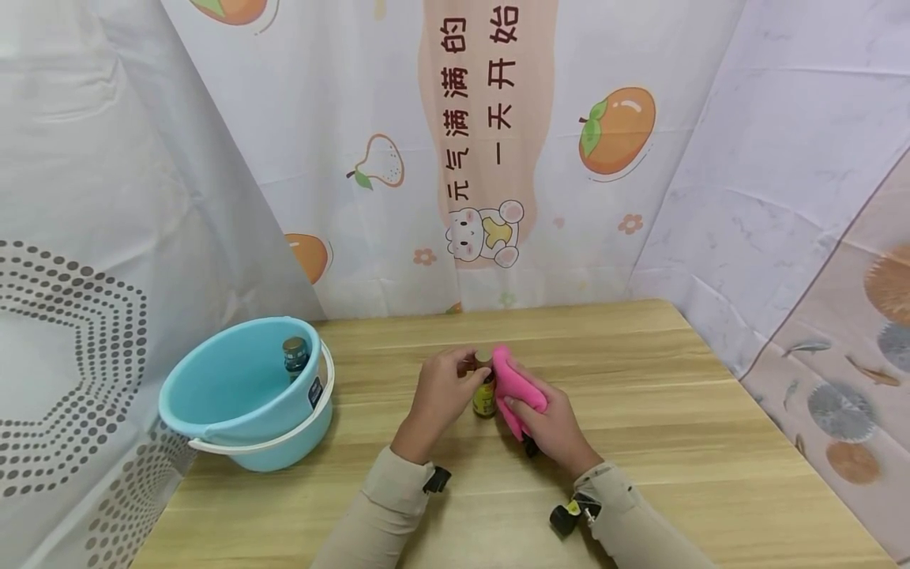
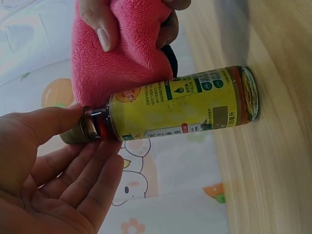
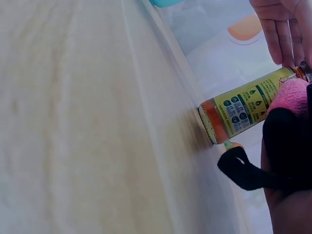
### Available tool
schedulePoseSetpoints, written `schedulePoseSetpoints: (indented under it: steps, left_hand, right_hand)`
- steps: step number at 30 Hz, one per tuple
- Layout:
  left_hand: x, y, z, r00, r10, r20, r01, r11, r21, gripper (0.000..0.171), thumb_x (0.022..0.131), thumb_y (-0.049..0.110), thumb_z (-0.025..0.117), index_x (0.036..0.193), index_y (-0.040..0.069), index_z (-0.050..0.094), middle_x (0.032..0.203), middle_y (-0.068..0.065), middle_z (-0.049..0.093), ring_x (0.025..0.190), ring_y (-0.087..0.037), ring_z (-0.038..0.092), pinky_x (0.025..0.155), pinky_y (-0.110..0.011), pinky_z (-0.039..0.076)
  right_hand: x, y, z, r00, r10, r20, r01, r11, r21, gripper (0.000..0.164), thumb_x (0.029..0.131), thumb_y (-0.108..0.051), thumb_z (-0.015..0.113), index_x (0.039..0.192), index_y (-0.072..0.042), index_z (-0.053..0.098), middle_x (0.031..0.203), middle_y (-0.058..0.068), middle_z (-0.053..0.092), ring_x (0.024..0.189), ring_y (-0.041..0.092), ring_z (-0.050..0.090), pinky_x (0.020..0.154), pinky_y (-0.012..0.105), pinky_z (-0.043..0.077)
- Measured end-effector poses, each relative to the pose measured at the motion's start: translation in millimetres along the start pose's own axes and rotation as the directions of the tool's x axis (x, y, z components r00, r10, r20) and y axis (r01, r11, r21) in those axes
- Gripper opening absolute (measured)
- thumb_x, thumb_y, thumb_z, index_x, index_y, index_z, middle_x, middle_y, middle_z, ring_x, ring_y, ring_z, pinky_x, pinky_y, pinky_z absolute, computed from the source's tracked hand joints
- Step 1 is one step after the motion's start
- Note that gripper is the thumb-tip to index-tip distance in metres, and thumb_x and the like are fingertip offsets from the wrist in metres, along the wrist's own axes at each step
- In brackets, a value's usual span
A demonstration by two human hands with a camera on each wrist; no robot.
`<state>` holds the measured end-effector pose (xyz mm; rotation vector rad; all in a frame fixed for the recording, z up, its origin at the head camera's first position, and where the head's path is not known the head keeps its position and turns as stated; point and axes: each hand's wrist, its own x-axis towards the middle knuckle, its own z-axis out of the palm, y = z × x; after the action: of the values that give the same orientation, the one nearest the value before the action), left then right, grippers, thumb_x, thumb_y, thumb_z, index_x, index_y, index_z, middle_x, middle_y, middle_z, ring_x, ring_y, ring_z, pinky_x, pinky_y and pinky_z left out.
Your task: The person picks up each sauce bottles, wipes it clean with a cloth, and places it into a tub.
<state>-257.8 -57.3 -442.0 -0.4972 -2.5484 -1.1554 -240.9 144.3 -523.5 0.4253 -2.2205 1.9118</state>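
A small glass bottle (image 1: 485, 397) of dark liquid with a yellow label is upright at the middle of the table. Thumb and fingers of my left hand (image 1: 442, 389) pinch it at the gold cap (image 2: 75, 134) and neck. My right hand (image 1: 558, 427) grips a fluffy pink cloth (image 1: 517, 387) and holds it against the bottle's right side. A black strap (image 3: 248, 170) hangs below the cloth in the right wrist view. The bottle's base is at the tabletop; whether it touches I cannot tell.
A light blue bucket (image 1: 313, 431) with a white handle stands at the table's left. Inside it is another bottle (image 1: 295, 353) with a gold cap. A printed curtain (image 1: 384, 237) hangs behind the wooden table (image 1: 675, 442).
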Motion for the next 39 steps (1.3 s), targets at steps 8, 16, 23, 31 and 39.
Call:
schedulePoseSetpoints:
  steps: [8,16,23,31,39]
  left_hand:
    - [1.7,-2.0,-0.7,1.000,0.005,0.014,-0.004,1.000,-0.015,0.035,0.095,0.021,0.077,0.125,0.005,0.073,0.110,-0.011,0.076,0.101,-0.026,0.076,0.088,-0.042,0.062]
    - [2.5,-2.5,-1.7,1.000,0.008,0.022,-0.007,1.000,-0.022,0.038,0.095,0.021,0.078,0.128,0.004,0.071,0.112,-0.010,0.075,0.103,-0.024,0.075,0.089,-0.039,0.062]
    - [1.0,-4.3,-0.8,1.000,0.005,0.020,-0.004,1.000,-0.021,0.035,0.095,0.022,0.078,0.126,0.006,0.072,0.112,-0.008,0.075,0.103,-0.021,0.075,0.089,-0.034,0.061]
    - [-1.0,-1.9,-1.9,0.999,-0.019,-0.038,0.021,0.999,0.035,0.044,0.093,0.035,0.079,0.128,0.009,0.071,0.111,-0.005,0.074,0.101,-0.017,0.072,0.084,-0.032,0.061]
    - [-0.7,-1.0,0.7,0.998,-0.017,-0.061,0.019,1.000,0.024,0.030,0.093,0.035,0.080,0.114,0.013,0.075,0.098,0.002,0.075,0.089,-0.012,0.073,0.079,-0.029,0.061]
  right_hand:
    - [3,2,0,1.000,0.031,0.002,-0.031,1.000,-0.005,0.054,0.096,-0.016,0.076,0.145,-0.034,0.061,0.140,0.004,0.065,0.102,0.022,0.068,0.075,0.032,0.062]
    - [5,7,0,0.996,0.086,0.014,-0.085,0.994,-0.063,0.052,0.095,-0.019,0.077,0.144,-0.027,0.063,0.130,0.011,0.070,0.091,0.020,0.069,0.070,0.031,0.061]
    - [3,10,1,0.987,0.160,0.018,-0.158,0.982,-0.100,0.052,0.094,-0.020,0.078,0.143,-0.028,0.064,0.125,0.008,0.072,0.087,0.017,0.068,0.070,0.028,0.059]
    - [2,8,3,0.986,0.166,-0.002,-0.165,0.977,-0.138,0.053,0.092,-0.019,0.079,0.143,-0.025,0.064,0.125,0.008,0.073,0.089,0.015,0.066,0.074,0.026,0.057]
    - [1,7,0,0.988,0.157,-0.002,-0.156,0.978,-0.138,0.052,0.093,-0.019,0.079,0.142,-0.027,0.064,0.128,0.008,0.072,0.090,0.016,0.067,0.074,0.026,0.058]
